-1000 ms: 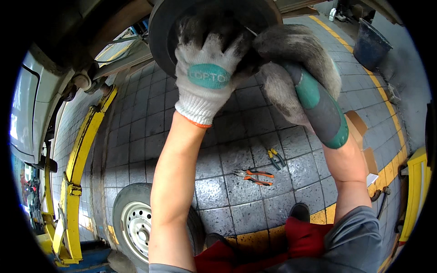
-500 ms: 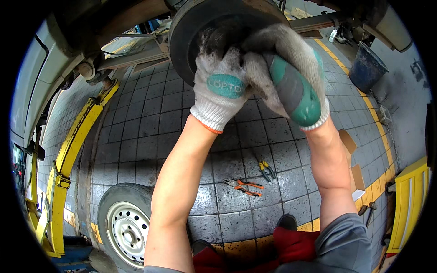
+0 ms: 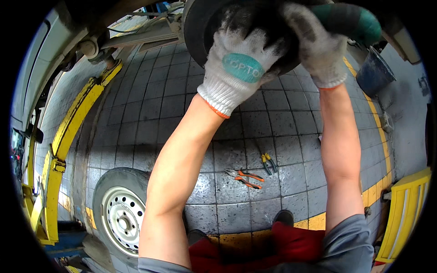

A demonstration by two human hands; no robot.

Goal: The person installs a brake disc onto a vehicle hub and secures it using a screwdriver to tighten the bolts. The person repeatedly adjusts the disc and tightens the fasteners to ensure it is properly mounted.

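Above me hangs a round dark brake drum (image 3: 195, 34), its middle in deep shadow. My left hand (image 3: 241, 57), in a white knit glove with blackened fingers, reaches into the drum's middle. Its fingers are bent inward, and their tips and whatever they grip are lost in the dark. On the drum's right side my right hand (image 3: 321, 50), gloved alike, is closed round a tool with a thick, rounded green-and-grey handle (image 3: 348, 20), like a screwdriver's. The handle points out to the right; the tool's working end is hidden.
Orange-handled pliers (image 3: 246, 178) and yellow-and-dark pliers (image 3: 268, 164) lie on the tiled floor. A wheel (image 3: 120, 218) is at lower left, near a yellow lift arm (image 3: 75, 129). To the right are a dark bucket (image 3: 375, 73) and a yellow cabinet (image 3: 403, 218).
My hands have drawn apart: the right moved up and right, swinging the tool handle from pointing down to pointing right. The left shifted slightly right and up.
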